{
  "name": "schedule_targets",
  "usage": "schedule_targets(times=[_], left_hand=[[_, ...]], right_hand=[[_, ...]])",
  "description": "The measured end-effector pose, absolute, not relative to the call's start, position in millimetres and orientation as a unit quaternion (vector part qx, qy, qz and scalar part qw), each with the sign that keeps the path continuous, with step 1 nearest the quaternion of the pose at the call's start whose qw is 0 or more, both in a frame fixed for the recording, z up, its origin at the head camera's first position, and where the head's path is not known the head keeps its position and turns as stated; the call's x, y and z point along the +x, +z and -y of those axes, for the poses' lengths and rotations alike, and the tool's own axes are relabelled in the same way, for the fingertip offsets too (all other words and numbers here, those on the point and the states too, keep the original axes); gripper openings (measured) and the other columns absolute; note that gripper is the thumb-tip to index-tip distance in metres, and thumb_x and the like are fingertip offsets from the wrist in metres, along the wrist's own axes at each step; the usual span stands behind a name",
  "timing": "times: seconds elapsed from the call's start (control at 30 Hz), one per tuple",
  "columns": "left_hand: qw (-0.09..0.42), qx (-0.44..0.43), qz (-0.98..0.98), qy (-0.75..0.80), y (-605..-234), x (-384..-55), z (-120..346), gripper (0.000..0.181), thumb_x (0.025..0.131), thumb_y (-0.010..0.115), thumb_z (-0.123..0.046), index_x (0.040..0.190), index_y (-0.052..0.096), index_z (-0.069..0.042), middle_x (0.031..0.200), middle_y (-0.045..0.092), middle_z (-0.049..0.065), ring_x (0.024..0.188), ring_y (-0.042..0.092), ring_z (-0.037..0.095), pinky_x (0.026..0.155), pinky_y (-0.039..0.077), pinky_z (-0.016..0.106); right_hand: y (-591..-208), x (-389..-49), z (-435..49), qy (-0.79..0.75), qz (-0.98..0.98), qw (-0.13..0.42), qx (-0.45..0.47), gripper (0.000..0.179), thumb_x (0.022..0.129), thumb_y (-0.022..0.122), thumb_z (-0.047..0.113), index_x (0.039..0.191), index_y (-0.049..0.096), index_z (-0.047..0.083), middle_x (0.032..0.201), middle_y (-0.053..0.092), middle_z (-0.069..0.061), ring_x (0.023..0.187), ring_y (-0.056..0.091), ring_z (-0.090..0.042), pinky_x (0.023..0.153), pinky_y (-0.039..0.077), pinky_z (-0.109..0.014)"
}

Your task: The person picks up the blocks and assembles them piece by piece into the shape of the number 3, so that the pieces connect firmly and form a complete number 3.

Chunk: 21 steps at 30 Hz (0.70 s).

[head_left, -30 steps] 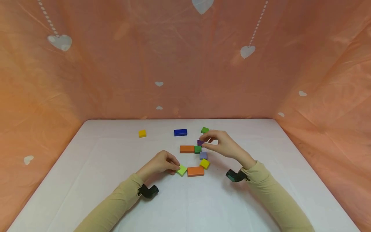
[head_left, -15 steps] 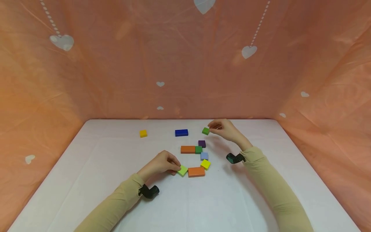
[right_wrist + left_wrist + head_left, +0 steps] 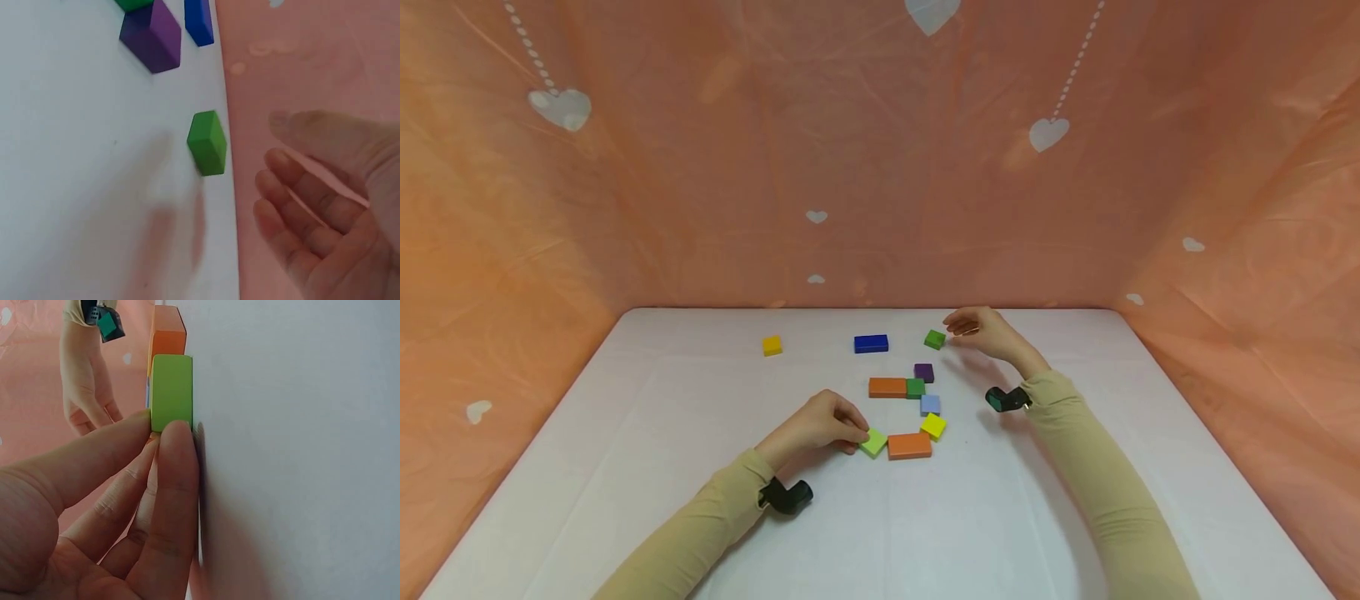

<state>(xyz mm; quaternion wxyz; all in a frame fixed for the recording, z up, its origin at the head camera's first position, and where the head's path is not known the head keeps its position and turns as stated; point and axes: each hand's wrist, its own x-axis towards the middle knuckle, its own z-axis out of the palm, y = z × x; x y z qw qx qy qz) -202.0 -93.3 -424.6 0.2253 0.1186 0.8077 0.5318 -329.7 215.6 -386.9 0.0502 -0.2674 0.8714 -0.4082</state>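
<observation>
In the head view my left hand [image 3: 820, 422] pinches the near corner of a lime green block [image 3: 874, 443] on the table. The left wrist view shows the thumb and a finger against the end of that lime block [image 3: 172, 394]. My right hand [image 3: 988, 333] hovers just right of a small green block [image 3: 935, 339] at the back, its fingers loosely bent. In the right wrist view a gap separates the right hand [image 3: 325, 200] from this green block [image 3: 207, 144].
An orange block [image 3: 909, 446], a yellow one [image 3: 933, 427], a light blue one [image 3: 930, 405], a dark green one [image 3: 915, 388], another orange one [image 3: 887, 387] and a purple one [image 3: 924, 372] form a curved row. Farther back lie a blue block [image 3: 871, 343] and an amber block [image 3: 772, 346].
My right hand has left the purple block and moved back and right to beside the green block, then drawn slightly away from it. The left hand stays at the lime block.
</observation>
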Motion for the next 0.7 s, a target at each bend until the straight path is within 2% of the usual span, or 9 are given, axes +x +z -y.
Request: schedule_targets(times=[0.43,0.7], left_hand=[[0.228,0.113,-0.807,0.533,-425.2,-202.1,93.8,0.014,0.082,0.075,-0.006,0.092,0.072,0.003,0.082,0.067,0.007,0.061,0.062,0.014,0.063,0.057,0.030],[0.230,0.109,-0.808,0.531,-425.4,-202.5,94.0,0.012,0.082,0.074,-0.006,0.091,0.072,0.001,0.083,0.067,0.007,0.061,0.062,0.016,0.063,0.056,0.030]], right_hand=[[-404.4,-342.0,-214.9,-0.433,-0.860,0.082,-0.259,0.042,0.084,0.069,-0.003,0.123,0.055,-0.009,0.123,0.056,-0.026,0.115,0.052,-0.039,0.101,0.040,-0.049],[-409.3,-346.8,-208.7,-0.422,-0.872,0.082,-0.233,0.041,0.084,0.069,-0.001,0.123,0.057,-0.005,0.123,0.058,-0.020,0.115,0.052,-0.035,0.099,0.042,-0.046]])
